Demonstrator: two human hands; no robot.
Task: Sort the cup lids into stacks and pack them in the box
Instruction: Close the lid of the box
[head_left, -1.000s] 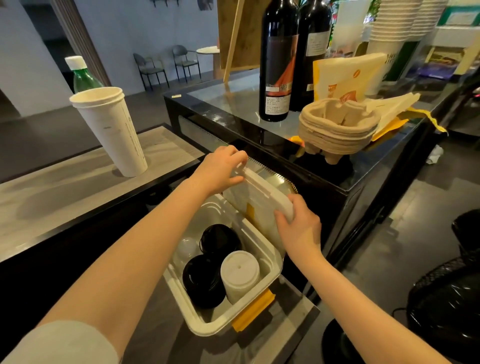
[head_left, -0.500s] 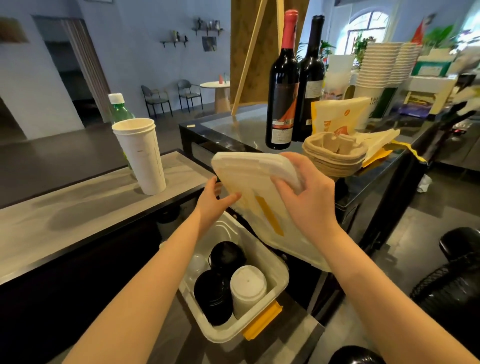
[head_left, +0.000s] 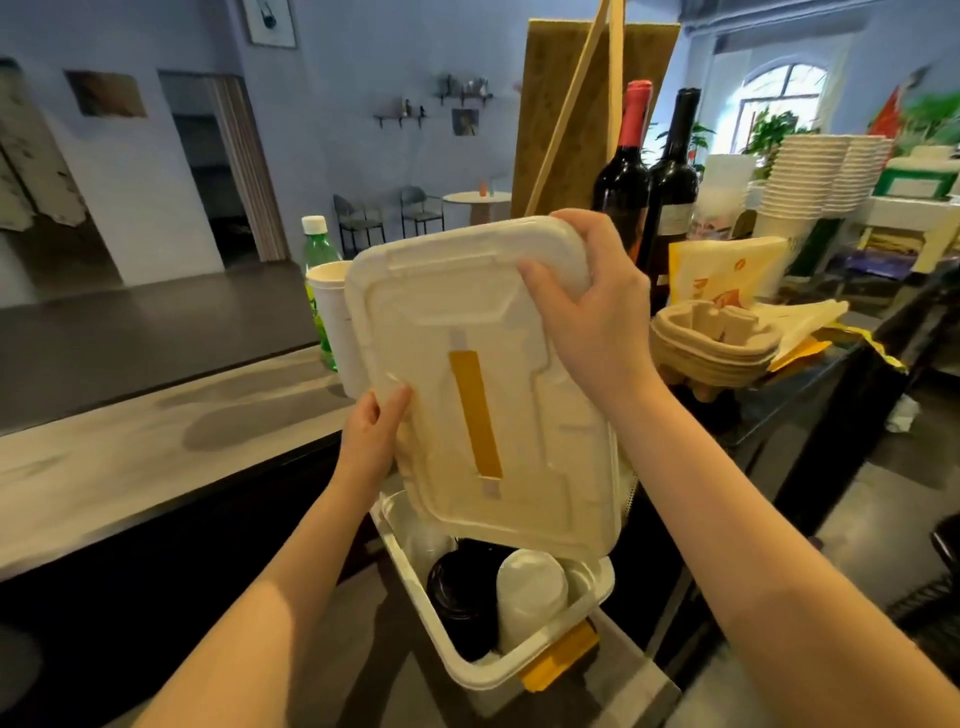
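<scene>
A cream plastic box (head_left: 519, 670) with a yellow latch sits low in front of me. Inside it stand a black stack of cup lids (head_left: 460, 597) and a white stack of cup lids (head_left: 530, 587). The box's cover (head_left: 483, 384), cream with a yellow strip, is held tilted above the box. My right hand (head_left: 587, 312) grips its upper right corner. My left hand (head_left: 371, 436) holds its lower left edge, thumb on top. The cover hides the far part of the box.
A grey counter (head_left: 156, 447) runs on the left, with a white paper cup (head_left: 332, 322) and a green bottle (head_left: 317, 260) behind the cover. On the black counter at right stand two wine bottles (head_left: 649, 182), pulp cup carriers (head_left: 717, 338), paper bags and stacked bowls (head_left: 826, 176).
Both hands have lifted the cover from beside the box and turned it so its top faces me, above the box. The view has risen too.
</scene>
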